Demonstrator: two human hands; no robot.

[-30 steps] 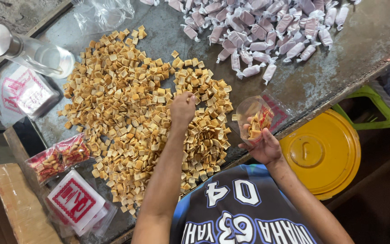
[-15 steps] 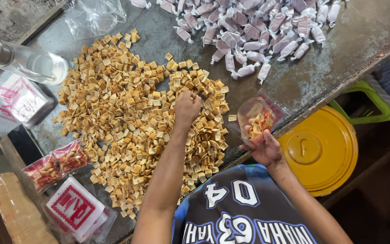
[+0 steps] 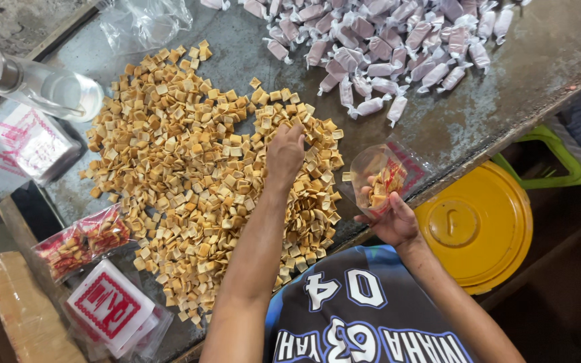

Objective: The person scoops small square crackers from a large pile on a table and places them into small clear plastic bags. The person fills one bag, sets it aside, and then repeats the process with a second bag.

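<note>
Left hand [image 3: 284, 156] has crept up the snack pile [image 3: 203, 195], fingers bunched; right hand [image 3: 393, 222] grips a clear bag [image 3: 381, 176] (red-printed).

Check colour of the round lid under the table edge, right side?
Yellow. The round lid with its centre knob shows best in the head view, just beyond the right hand.

Bare forearms; dark jersey [image 3: 364, 316], blue trim, white printed characters

The scene is lit evenly by soft daylight; faint sheen is seen on the worktop [image 3: 479, 114], focus sharp throughout.
</note>
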